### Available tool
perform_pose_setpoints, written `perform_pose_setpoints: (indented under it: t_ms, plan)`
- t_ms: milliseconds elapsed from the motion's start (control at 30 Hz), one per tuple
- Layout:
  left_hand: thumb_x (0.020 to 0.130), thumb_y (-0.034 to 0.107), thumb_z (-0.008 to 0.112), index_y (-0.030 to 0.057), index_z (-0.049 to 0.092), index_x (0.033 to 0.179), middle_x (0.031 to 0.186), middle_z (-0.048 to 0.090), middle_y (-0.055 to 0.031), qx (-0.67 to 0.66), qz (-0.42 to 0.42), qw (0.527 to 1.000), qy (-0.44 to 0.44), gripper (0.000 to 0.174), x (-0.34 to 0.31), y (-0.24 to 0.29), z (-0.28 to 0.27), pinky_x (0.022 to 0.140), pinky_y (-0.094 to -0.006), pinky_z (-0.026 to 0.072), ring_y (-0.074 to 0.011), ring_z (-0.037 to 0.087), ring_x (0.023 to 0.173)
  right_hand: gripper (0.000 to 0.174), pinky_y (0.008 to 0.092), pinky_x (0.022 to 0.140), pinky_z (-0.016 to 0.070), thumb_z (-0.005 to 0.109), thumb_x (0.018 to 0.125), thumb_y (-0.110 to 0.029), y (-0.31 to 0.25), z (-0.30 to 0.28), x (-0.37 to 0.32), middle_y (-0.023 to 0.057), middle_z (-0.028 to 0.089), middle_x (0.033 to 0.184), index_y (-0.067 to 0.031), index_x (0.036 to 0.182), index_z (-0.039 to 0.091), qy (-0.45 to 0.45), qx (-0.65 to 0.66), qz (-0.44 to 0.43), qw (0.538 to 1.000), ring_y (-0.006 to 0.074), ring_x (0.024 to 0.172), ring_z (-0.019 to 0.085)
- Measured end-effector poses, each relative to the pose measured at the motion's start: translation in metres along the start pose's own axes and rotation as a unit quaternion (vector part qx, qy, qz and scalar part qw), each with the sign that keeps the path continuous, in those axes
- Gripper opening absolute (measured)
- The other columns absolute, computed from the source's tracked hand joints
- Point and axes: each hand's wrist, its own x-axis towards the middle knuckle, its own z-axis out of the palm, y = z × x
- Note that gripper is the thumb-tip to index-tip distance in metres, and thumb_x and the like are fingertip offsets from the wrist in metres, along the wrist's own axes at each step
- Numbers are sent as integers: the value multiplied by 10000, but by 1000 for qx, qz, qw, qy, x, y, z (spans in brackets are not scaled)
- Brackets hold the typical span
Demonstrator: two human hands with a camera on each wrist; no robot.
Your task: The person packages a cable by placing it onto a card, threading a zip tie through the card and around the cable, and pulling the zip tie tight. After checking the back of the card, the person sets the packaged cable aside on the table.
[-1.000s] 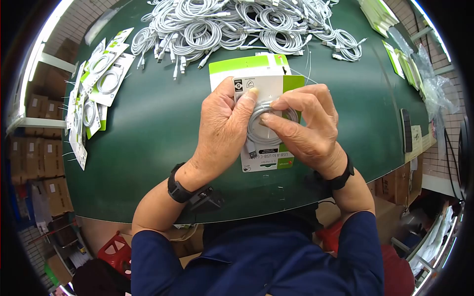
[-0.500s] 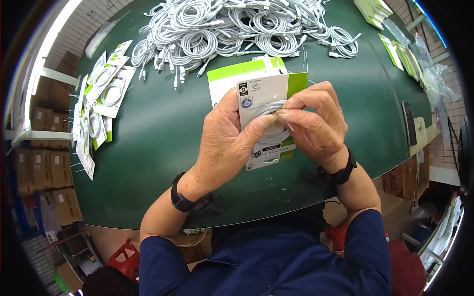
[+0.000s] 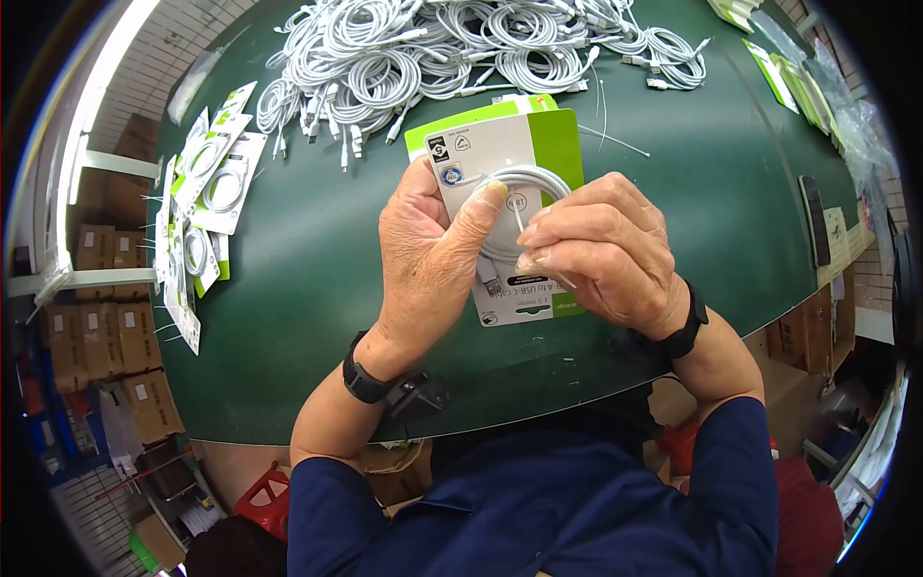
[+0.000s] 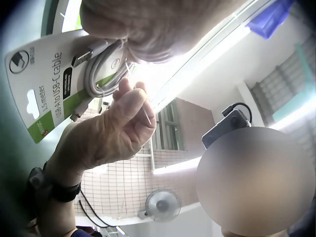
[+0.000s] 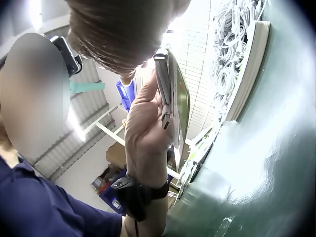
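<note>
In the head view the left hand [image 3: 428, 255] grips a white and green card [image 3: 500, 144] by its left side, its thumb lying on a coiled white cable [image 3: 538, 177] against the card's face. The right hand [image 3: 611, 250] pinches a thin white tie [image 3: 519, 213] at the coil's right side, thumb against fingers. The left wrist view shows the cable's USB-A plug [image 4: 82, 58] and its smaller plug [image 4: 79, 109] beside the card's printed text. From the right wrist the card is seen edge-on, with the left hand [image 5: 148, 128] behind the coil.
Behind the hands lies a stack of cards [image 3: 481, 113], and beyond it a large heap of coiled white cables [image 3: 442, 48]. Carded cables [image 3: 223, 183] lie at the left. At the right are more cards [image 3: 803, 91], plastic film [image 3: 846, 106] and a dark phone-like object [image 3: 814, 221]. Loose ties [image 3: 615, 142] lie near the stack.
The card has tilted and now faces up more fully. The right fingers have drawn away from the left thumb toward the lower right, with the thin tie between them.
</note>
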Motion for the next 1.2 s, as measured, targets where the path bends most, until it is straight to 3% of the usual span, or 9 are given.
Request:
perform_pose_setpoints:
  t_ms: [367, 467, 667, 967, 1067, 1200]
  plan:
    - [997, 51, 671, -44, 549, 1275, 1180, 707, -147, -19, -17, 1000, 6, 318, -1, 0, 1, 899, -307, 573, -155, 690, 1040, 332, 314, 656, 522, 876, 789, -63, -2, 2, -1, 44, 760, 997, -138, 958, 599, -10, 55, 20, 998, 213, 835, 736]
    - [996, 50, 670, -46, 552, 1274, 1182, 706, -152, -19, -11, 1000, 9, 318, -1, -1, 1, 902, -310, 575, -157, 691, 1042, 251, 328, 686, 566, 851, 781, -96, 1, 3, 1, 69, 762, 974, -88, 935, 653, 0, 75, 10, 997, 226, 795, 721]
    - [992, 44, 670, -46, 564, 1279, 1176, 712, -150, -15, -20, 1000, 9, 319, -2, -1, 1, 899, -309, 577, -156, 694, 1036, 271, 330, 672, 568, 860, 771, -97, 2, 3, 1, 77, 767, 982, -87, 939, 647, 0, 91, 10, 996, 229, 789, 727]
    - [980, 31, 674, -36, 587, 1256, 1162, 720, -126, -13, -11, 1000, 10, 297, -5, -8, 5, 894, -307, 577, -143, 693, 1024, 259, 330, 666, 590, 823, 795, 46, 1, 5, 0, 116, 766, 966, -52, 947, 636, 22, 87, 37, 995, 240, 796, 738]
    - [977, 29, 673, -37, 596, 1248, 1159, 721, -125, -4, -22, 1000, 2, 289, -7, -12, 7, 888, -309, 582, -144, 697, 1019, 246, 339, 671, 596, 813, 826, 53, 1, 6, -4, 134, 756, 917, -34, 974, 637, 60, 133, 100, 984, 245, 791, 738]
    - [974, 30, 677, -36, 602, 1257, 1158, 724, -121, -4, -25, 1000, 0, 301, -10, -17, 12, 881, -309, 590, -145, 699, 1017, 227, 338, 662, 584, 804, 838, 58, 11, 7, -3, 117, 749, 885, -20, 986, 650, 100, 102, 117, 983, 238, 764, 720]
